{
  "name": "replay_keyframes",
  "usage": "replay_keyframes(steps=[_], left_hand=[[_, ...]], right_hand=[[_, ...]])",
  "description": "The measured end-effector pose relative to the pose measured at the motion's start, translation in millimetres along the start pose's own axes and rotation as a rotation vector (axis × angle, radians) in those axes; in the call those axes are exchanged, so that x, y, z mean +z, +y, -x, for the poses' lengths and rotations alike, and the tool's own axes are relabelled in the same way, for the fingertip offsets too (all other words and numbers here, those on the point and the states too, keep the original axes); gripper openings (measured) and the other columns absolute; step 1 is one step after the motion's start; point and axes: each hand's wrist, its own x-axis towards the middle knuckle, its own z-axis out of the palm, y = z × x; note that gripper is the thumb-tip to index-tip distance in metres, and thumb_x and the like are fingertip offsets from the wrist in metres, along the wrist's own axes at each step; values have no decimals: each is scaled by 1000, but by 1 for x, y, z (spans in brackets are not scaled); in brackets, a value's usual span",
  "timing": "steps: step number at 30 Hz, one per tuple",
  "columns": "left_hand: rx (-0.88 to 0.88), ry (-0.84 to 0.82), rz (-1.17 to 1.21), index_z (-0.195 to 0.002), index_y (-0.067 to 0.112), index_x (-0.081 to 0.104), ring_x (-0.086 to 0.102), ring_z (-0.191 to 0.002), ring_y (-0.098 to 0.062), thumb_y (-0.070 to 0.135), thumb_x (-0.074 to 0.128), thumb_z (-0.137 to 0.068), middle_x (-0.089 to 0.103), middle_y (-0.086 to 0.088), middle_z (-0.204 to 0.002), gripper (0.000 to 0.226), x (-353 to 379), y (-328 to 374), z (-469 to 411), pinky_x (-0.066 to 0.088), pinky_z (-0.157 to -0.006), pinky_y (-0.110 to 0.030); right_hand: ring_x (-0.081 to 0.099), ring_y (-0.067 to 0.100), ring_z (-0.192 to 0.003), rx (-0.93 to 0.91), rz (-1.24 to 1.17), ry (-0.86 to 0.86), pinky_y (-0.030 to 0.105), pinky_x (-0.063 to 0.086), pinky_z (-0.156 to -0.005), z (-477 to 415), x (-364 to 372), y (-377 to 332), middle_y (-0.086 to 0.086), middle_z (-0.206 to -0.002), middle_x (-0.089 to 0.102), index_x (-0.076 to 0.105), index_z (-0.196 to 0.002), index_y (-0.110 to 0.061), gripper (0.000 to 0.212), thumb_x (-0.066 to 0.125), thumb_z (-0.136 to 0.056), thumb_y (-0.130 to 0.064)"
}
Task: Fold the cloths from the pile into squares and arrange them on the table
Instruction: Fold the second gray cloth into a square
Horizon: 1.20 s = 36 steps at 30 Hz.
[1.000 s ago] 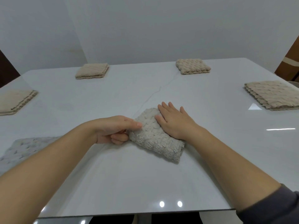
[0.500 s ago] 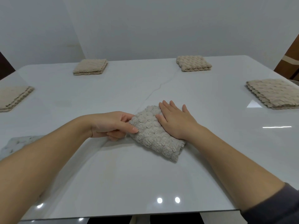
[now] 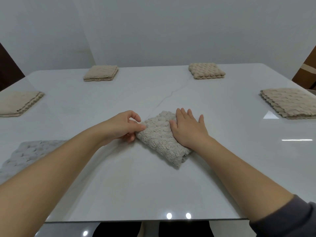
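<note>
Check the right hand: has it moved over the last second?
Yes, slightly. The right hand slid rightward across the cloth, away from the thin vein in the table, still pressing flat.

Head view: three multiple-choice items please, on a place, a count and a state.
1. The grey cloth lies: A near left on the table; B far right corner; C under a hand.
2. Folded beige cloths away from the hands: A two; B four; C six.
3. The right hand: A rests flat on the centre cloth; B hangs off the table; C lifts a cloth.
1 A, seen at the near left edge; 2 B, two far, one each side; 3 A, fingers lie straight on it.
</note>
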Motion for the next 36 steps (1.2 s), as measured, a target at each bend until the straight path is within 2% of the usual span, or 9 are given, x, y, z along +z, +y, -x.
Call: replay_keyframes(steps=[7,11,15,18,22,25,29,32,36], left_hand=[[114,232,-154,-105,14,52,53,-62,-14,15,61,-93,59,-5,-88,16,-2,13,-38,42,-48,-18],[189,402,-505,-120,17,50,55,-93,-15,23,57,-93,54,0,-119,28,5,13,-41,44,-77,-26],[619,499,-788,-110,18,57,56,-97,-16,20,51,-92,56,5,-112,19,20,3,4,47,-82,-39],[979,415,-1107,-93,14,64,56,-80,-22,10,54,-84,61,1,-94,14,26,-6,37,43,-65,-38],[1205,241,-1520,-86,12,65,48,-67,-22,1,46,-87,58,-1,-84,22,36,-9,62,26,-60,-30],[1147,178,-1756,-93,12,65,46,-61,-19,-4,31,-87,59,0,-88,37,48,-14,67,20,-56,-30],[941,284,-1946,-99,12,72,37,-44,-17,-1,16,-84,64,-2,-85,60,69,-22,65,19,-47,-28],[828,292,-2090,-105,10,73,20,-58,-22,9,35,-79,57,-9,-87,46,82,-18,65,18,-49,-25],[486,164,-2216,-119,-2,51,38,-51,-25,6,51,-79,44,-19,-104,41,96,-18,62,41,-50,-26]], right_hand=[[-15,21,-150,-105,27,198,53,-7,-119,-3,-25,-14,3,-163,-13,-6,-156,-12,61,15,-104,-36],[-9,19,-150,-316,61,8,49,-4,-120,-15,-24,-16,2,-164,-6,0,-156,-13,59,15,-105,-39],[-8,17,-150,-334,73,-44,46,-3,-121,-22,-8,-8,0,-164,-5,1,-157,-15,60,15,-105,-43],[-8,17,-150,-333,66,-23,46,-4,-121,-21,-4,-7,0,-164,-5,1,-157,-15,60,14,-105,-43],[-7,18,-151,-327,61,-18,48,-3,-120,-20,-3,-8,0,-164,-4,2,-157,-15,60,15,-105,-43],[-5,18,-151,-318,67,-11,50,-1,-120,-19,-3,-9,1,-164,-3,3,-157,-15,60,15,-105,-42],[-5,18,-151,-293,57,-19,51,-2,-120,-17,-4,-11,1,-164,-3,3,-157,-14,60,15,-105,-42],[-5,19,-151,-267,54,-10,52,-1,-120,-18,-3,-13,2,-165,-2,3,-157,-14,60,15,-105,-42],[-6,20,-151,-242,43,-4,53,-1,-120,-17,-2,-14,3,-164,-3,2,-156,-12,60,14,-105,-41]])
